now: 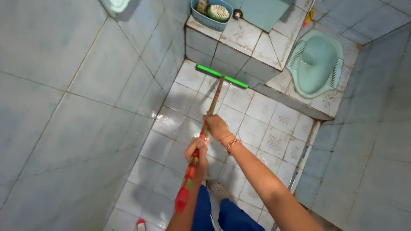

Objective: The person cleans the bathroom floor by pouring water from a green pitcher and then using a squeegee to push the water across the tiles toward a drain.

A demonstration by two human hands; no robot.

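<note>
Right hand and left hand both clamp the red squeegee handle — green blade lies on the wet floor tiles, just beside the raised ledge. Best keep the blade flat, pressure even — short pulls.

Tiled bathroom with squat toilet

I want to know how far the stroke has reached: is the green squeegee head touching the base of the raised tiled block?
Touching, or very nearly: in the head view the green squeegee head lies flat on the wet floor tiles, against the foot of the raised tiled block, with no gap visible.
</note>
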